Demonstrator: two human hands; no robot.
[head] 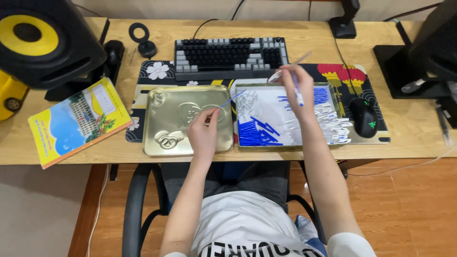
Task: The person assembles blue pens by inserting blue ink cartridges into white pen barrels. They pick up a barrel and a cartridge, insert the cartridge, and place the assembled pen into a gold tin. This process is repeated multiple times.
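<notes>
From the head camera we see two metal trays side by side on one wooden desk [419, 138]. We take the empty gold tray [162, 138] as landmark. Above its right edge our left hand [203, 132] pinches one thin blue refill [233, 98] between thumb and fingers. Right of the gold tray sits the second tray [266, 143], holding heaps of blue refills and clear pen parts too many to count. Over it our right hand [296, 90] grips one clear pen barrel [290, 64]. Behind the gold tray lies one keyboard [231, 57]; far right, one black mouse [363, 116]; left, one yellow booklet [76, 121].
</notes>
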